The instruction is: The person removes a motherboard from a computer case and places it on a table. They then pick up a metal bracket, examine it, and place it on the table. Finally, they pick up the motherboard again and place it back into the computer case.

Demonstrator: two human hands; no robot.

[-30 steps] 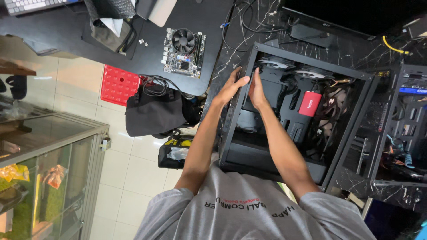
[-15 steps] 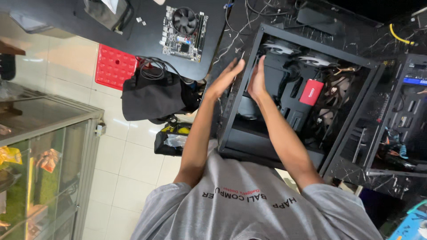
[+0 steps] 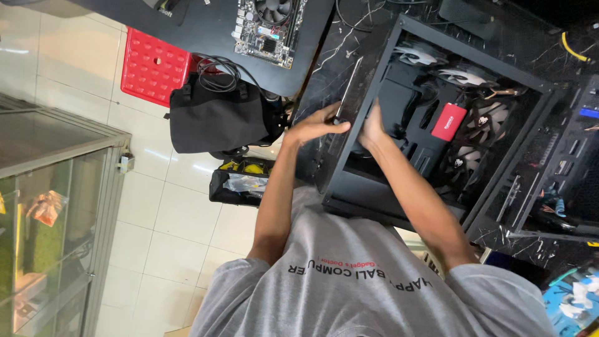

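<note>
A black computer case (image 3: pixel 349 187) lies open on a dark marbled table, with white fans (image 3: pixel 465 78) and a red rectangular drive (image 3: pixel 448 122) inside. My left hand (image 3: pixel 315 128) curls over the case's near-left frame edge from outside, next to a thin metal strip. My right hand (image 3: pixel 373 128) grips the same frame post from inside the case, its fingertips hidden behind the frame. The hands are a few centimetres apart. My grey shirt fills the bottom of the view.
A bare motherboard (image 3: pixel 268 28) with a cooler fan lies on a black table. Below it on the tiled floor are a red plastic stool (image 3: pixel 153 65), a black bag (image 3: pixel 218 118) and a tool pouch (image 3: pixel 240 181). A glass cabinet (image 3: pixel 56 187) stands left, another case (image 3: pixel 561 175) right.
Both hands were flat with fingers stretched at the case's edge; now they have closed on the frame. The view has shifted closer and lower.
</note>
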